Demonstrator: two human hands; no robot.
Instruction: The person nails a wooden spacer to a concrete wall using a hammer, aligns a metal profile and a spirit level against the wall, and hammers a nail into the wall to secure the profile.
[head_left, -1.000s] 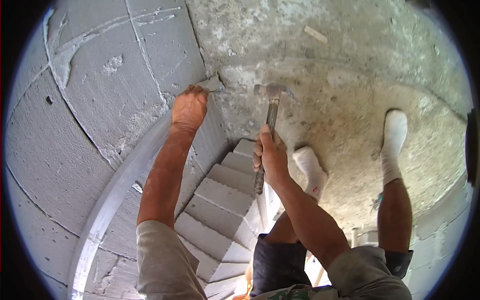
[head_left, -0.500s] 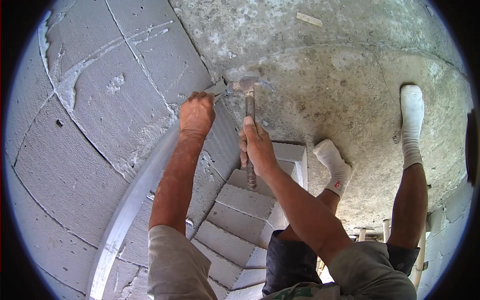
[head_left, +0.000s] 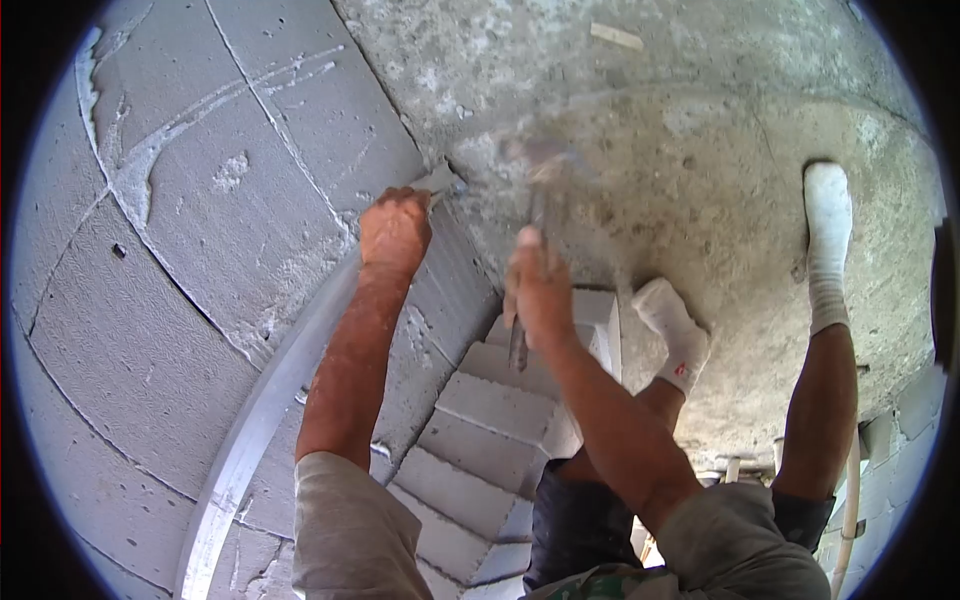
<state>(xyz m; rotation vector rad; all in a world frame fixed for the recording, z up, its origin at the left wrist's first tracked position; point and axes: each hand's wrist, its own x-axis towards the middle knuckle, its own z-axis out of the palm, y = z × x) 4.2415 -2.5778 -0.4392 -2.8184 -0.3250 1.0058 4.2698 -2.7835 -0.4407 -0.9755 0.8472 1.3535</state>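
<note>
My left hand (head_left: 395, 230) is closed around the upper end of a long metal bar (head_left: 245, 440), which lies along the grey block wall (head_left: 180, 230). The bar's tip (head_left: 440, 182) sticks out past my knuckles; part of the bar is hidden by my hand and forearm. A claw hammer (head_left: 540, 210) with a dark handle is gripped in my right hand (head_left: 540, 295). Both hammer and hand are blurred by motion. The hammer's head is to the right of the bar's tip, apart from it.
Pale blocks (head_left: 495, 405) are stacked in a stepped row against the wall, below my right hand. Two feet in white socks (head_left: 826, 215) are on the rough concrete floor (head_left: 720, 200). A small wood strip (head_left: 616, 37) lies at the top, and poles (head_left: 848, 510) stand at lower right.
The hammer and my right hand have swung to the right, away from the bar's tip. My left hand stays in place on the bar.
</note>
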